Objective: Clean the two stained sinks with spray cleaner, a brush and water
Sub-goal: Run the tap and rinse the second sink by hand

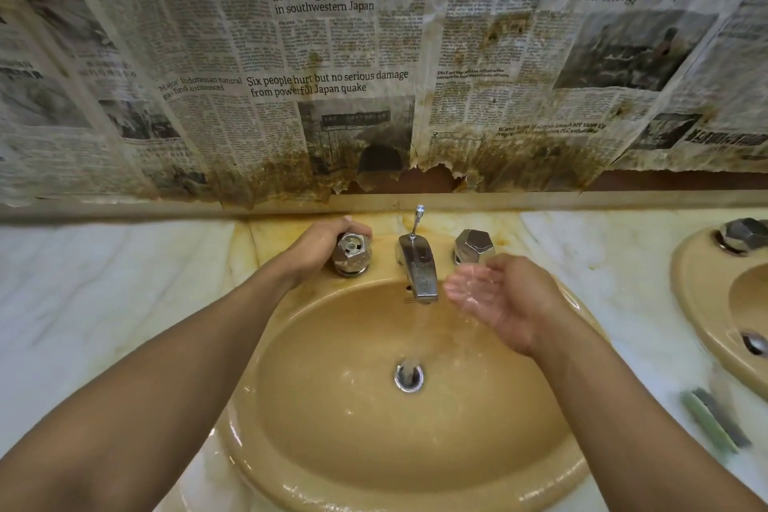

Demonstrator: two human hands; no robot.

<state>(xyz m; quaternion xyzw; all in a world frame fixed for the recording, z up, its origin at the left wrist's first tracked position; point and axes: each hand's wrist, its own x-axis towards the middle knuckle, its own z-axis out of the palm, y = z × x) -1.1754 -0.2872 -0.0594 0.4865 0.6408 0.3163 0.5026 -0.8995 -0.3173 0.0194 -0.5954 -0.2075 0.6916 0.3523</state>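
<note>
Left hand: my left hand [322,243] is gripping the left tap handle [351,254] at the back rim of the sink [291,482], fingers curled round its far side.
Right hand: my right hand [494,297] is cupping open and empty just right of the spout [419,270], palm wet, holding nothing.
Water: a thin stream is falling from the spout toward the drain [409,376]; the bowl is glistening.
Step in hand: I am judging this to be the rinse; throwing cupped water up the bowl's walls and along its rim should be carrying loosened dirt down.
Doing it well: I am keeping the flow gentle so splashes are not reaching the stained newspaper [324,54] behind the counter.
Brush: a green-handled brush [715,420] is lying on the counter [104,303] between this sink and the second sink [698,303] at the right edge.
Open room: the counter's left side is lying bare; the right tap handle [473,246] is sitting close behind my cupped hand.
</note>
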